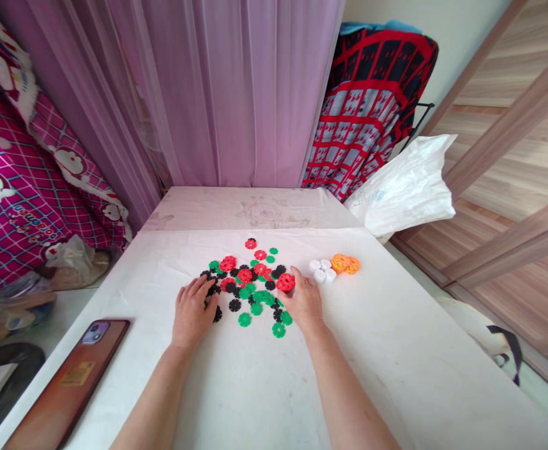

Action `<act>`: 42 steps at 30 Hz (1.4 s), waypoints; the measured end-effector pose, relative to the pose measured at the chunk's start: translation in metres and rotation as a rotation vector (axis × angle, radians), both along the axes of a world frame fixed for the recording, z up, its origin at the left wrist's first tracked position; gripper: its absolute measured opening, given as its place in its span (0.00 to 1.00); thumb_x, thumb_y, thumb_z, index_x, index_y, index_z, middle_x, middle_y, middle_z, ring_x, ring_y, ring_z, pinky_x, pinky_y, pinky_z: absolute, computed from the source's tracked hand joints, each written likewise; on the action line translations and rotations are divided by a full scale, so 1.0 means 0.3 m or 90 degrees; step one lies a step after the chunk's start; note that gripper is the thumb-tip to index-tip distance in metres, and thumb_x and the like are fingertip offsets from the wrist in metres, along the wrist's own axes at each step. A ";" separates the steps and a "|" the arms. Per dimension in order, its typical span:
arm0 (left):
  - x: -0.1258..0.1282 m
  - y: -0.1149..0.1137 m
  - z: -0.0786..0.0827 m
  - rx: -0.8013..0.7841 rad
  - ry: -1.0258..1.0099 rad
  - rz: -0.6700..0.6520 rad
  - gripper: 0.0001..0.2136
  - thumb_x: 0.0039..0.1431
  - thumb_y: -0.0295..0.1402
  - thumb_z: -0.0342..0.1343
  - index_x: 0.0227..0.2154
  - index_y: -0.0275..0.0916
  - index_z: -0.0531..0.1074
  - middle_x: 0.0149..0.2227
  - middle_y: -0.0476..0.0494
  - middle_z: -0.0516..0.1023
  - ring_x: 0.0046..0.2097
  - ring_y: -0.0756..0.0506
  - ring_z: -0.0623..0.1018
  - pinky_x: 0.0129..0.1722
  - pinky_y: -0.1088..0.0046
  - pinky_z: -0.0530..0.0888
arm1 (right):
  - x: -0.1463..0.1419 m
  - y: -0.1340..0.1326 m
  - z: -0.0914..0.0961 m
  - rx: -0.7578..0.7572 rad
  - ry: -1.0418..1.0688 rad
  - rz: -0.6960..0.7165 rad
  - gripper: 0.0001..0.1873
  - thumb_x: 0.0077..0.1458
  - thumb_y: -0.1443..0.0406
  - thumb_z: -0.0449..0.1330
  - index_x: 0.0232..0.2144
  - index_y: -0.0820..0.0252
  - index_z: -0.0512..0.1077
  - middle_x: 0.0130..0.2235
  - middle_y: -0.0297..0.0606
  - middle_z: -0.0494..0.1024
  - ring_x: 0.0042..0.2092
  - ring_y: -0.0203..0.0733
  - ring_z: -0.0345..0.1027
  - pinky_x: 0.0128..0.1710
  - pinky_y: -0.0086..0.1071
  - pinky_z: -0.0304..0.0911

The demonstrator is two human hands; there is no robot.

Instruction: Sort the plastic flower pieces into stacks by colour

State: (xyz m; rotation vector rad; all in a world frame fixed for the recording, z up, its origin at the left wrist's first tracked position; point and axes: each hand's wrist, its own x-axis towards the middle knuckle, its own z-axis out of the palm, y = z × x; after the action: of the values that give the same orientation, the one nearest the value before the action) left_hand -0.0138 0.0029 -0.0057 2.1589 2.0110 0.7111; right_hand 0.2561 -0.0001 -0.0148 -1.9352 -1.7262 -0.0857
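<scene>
A loose pile of notched plastic snowflake discs lies mid-table, with green discs (267,297), black discs (234,305) and red discs (244,275) mixed together. My right hand (306,305) is at the pile's right side, thumb and fingers closed around a thick red cluster of snowflake discs (286,282). At the left edge of the pile rests my left hand (194,311), its fingers apart and touching some black discs. Right of my right hand are white discs (322,270) grouped together and an orange cluster (345,264) of joined discs.
A brown phone (74,381) lies on the white table (250,400) at the left edge. Behind stands a pink curtain (236,94). A white plastic bag (405,184) sits beyond the right rear corner, near a red-black patterned cloth (349,119).
</scene>
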 end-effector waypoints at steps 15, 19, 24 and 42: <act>0.002 0.000 0.001 0.011 -0.006 0.001 0.19 0.63 0.38 0.48 0.53 0.42 0.74 0.61 0.39 0.72 0.63 0.37 0.68 0.64 0.50 0.60 | 0.018 -0.004 -0.009 0.020 -0.017 -0.048 0.30 0.49 0.61 0.62 0.55 0.63 0.69 0.39 0.45 0.80 0.42 0.50 0.71 0.44 0.38 0.62; 0.005 -0.002 0.010 -0.004 0.000 0.002 0.20 0.64 0.38 0.47 0.54 0.41 0.74 0.61 0.39 0.71 0.64 0.37 0.68 0.64 0.50 0.60 | 0.014 0.000 -0.007 0.018 -0.008 -0.038 0.29 0.51 0.60 0.61 0.55 0.63 0.69 0.40 0.45 0.80 0.43 0.50 0.70 0.45 0.38 0.62; 0.006 -0.002 0.012 -0.011 -0.002 0.002 0.20 0.64 0.38 0.46 0.54 0.41 0.74 0.62 0.40 0.71 0.64 0.37 0.67 0.65 0.50 0.59 | 0.014 0.016 -0.017 0.020 -0.026 -0.016 0.27 0.50 0.62 0.61 0.54 0.64 0.70 0.41 0.45 0.80 0.43 0.49 0.69 0.46 0.38 0.61; -0.002 0.001 -0.015 0.022 -0.009 0.001 0.18 0.63 0.37 0.49 0.53 0.44 0.74 0.61 0.40 0.72 0.63 0.37 0.68 0.64 0.49 0.60 | 0.017 0.012 -0.016 0.019 -0.013 -0.063 0.28 0.51 0.62 0.60 0.55 0.65 0.69 0.39 0.45 0.79 0.42 0.49 0.70 0.44 0.38 0.62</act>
State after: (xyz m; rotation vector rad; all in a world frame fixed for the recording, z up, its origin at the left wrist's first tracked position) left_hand -0.0145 0.0033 -0.0102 2.1644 2.0085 0.7646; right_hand 0.2611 0.0034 -0.0195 -2.0043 -1.6335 -0.1669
